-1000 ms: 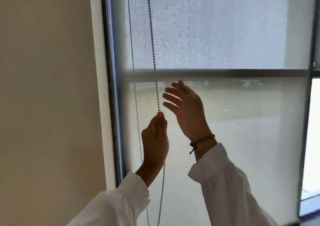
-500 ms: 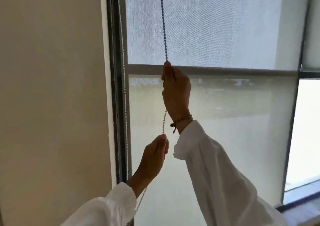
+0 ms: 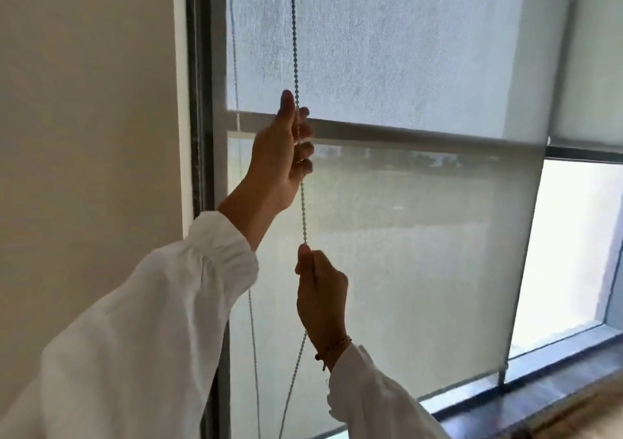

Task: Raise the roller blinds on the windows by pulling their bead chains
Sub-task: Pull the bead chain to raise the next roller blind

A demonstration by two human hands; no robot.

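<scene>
Up front, the beaded chain (image 3: 302,202) runs taut beside the frame (image 3: 199,101); the left hand (image 3: 279,158) curls around it high, the right hand (image 3: 320,300) pinches it lower. Blind (image 3: 421,236) hem seems just above the sill (image 3: 539,401), open room rightward.

The blind (image 3: 421,236) is a pale grey-white see-through weave with a fine speckled grain, crossed by a darker grey band where the window bar sits behind it, and its chain (image 3: 294,34) is a string of pale blue-grey beads. The wall (image 3: 84,118) is plain cream-beige beside a dark grey frame (image 3: 199,101). Both sleeves (image 3: 141,330) are plain white, a reddish-brown bracelet (image 3: 332,349) rings the right wrist, and the sill (image 3: 539,394) is dark.
</scene>
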